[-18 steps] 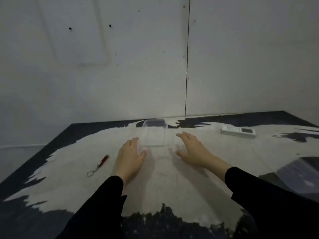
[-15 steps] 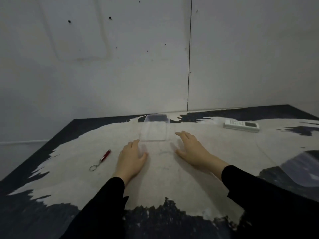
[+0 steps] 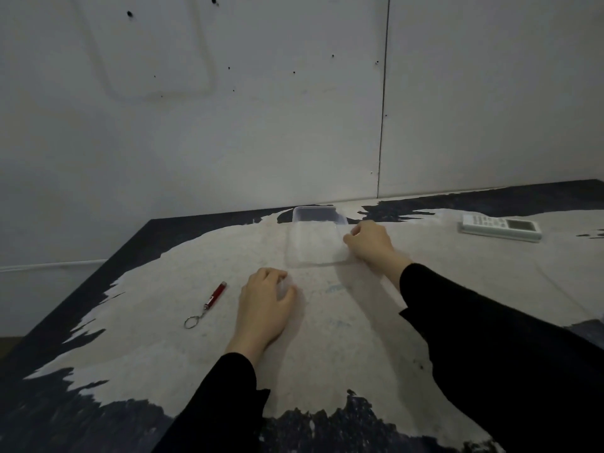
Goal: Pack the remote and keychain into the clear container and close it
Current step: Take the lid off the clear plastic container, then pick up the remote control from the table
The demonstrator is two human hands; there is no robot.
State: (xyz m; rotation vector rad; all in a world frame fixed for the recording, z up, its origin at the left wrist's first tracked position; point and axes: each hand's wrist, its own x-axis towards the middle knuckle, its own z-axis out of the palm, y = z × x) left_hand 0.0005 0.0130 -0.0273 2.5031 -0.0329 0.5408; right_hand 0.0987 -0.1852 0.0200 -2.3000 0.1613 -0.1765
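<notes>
At the table [image 3: 359, 338] centre, right hand [image 3: 371, 245] curls its grip on the clear container [image 3: 315, 243] edge, probably to open it; left hand [image 3: 264, 305] rests empty, loosely curled.

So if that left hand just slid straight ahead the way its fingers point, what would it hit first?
Probably the near edge of the clear container, slightly right of the left hand; depth is hard to judge.

Dim, soft-focus, wide-angle bowing at edges

Red keychain [image 3: 214, 296], white remote [image 3: 500, 227], clear container [image 3: 316, 240], black sleeves [image 3: 490, 325], black-and-cream tabletop [image 3: 343, 348]
</notes>
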